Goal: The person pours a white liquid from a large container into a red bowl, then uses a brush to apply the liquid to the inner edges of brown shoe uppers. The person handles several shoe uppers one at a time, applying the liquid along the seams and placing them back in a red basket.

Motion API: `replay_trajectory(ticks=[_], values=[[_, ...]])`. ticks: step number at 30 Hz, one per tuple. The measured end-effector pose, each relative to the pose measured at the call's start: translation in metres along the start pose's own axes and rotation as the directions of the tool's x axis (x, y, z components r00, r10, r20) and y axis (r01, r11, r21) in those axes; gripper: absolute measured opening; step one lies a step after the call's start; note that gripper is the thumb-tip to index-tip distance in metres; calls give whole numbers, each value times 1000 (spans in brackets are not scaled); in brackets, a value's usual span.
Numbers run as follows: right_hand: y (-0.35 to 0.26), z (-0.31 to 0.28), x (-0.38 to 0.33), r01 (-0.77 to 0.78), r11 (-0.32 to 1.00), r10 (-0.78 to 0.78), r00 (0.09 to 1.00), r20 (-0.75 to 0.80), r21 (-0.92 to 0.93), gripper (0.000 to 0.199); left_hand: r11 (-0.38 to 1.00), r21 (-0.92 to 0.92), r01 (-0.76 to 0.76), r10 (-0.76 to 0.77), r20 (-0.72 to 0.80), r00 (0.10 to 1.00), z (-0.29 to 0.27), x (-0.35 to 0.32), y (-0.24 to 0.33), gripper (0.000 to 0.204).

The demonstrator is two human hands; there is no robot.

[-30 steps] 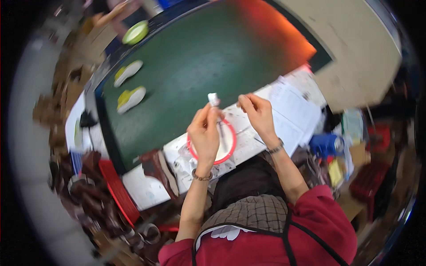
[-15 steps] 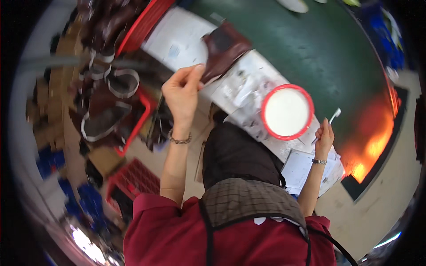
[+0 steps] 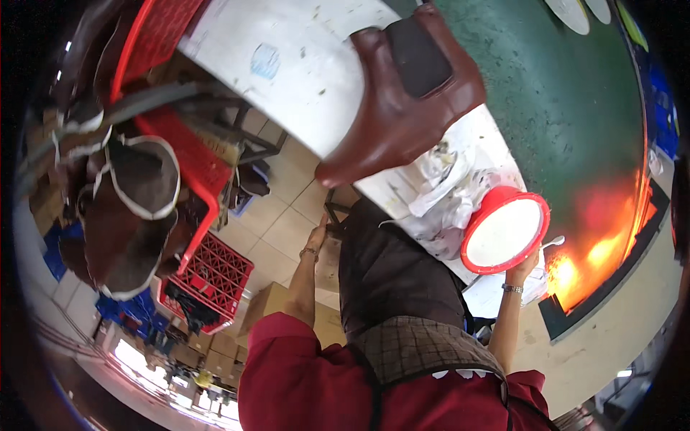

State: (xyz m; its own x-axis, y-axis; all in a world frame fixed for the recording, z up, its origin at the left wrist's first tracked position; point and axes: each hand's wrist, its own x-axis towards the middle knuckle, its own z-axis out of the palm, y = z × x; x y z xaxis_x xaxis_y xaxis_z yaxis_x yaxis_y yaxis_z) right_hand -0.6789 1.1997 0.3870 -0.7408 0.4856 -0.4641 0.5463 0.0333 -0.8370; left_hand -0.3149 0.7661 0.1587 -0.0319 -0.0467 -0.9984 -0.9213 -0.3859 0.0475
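My left hand (image 3: 315,237) is low beside the dark stool frame (image 3: 338,208), seen edge-on and small; I cannot make out how its fingers lie. My right hand (image 3: 525,269) is closed on a small white-headed brush (image 3: 554,242), right behind the red bowl (image 3: 543,208), whose rim hides some fingers. White liquid (image 3: 505,233) fills the bowl, which looks tilted. A brown leather ankle boot (image 3: 388,118) with a dark elastic side panel (image 3: 419,56) lies on the white table (image 3: 309,57), its toe past the near edge. Neither hand touches the boot.
Crumpled clear plastic (image 3: 449,197) lies between boot and bowl. Beyond is a green surface (image 3: 575,115) with pale soles (image 3: 569,14) at its far end and an orange glow (image 3: 575,266) at right. Brown leather uppers (image 3: 129,230) and a red crate (image 3: 212,276) are at left.
My left hand has let go of the boot and dropped toward the stool. My right hand, still with the brush, has come up against the bowl. The view has shifted closer to the boot.
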Motion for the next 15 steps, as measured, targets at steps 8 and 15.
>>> replay_trajectory(ticks=[8,15], values=[[-8,25,-22,-6,998,14,989,-145,59,31,967,-248,-61,96,132,987,6,37,49,59],[4,26,-21,211,978,-206,958,-200,2,41,974,-157,-163,204,304,931,-18,11,114,47]])
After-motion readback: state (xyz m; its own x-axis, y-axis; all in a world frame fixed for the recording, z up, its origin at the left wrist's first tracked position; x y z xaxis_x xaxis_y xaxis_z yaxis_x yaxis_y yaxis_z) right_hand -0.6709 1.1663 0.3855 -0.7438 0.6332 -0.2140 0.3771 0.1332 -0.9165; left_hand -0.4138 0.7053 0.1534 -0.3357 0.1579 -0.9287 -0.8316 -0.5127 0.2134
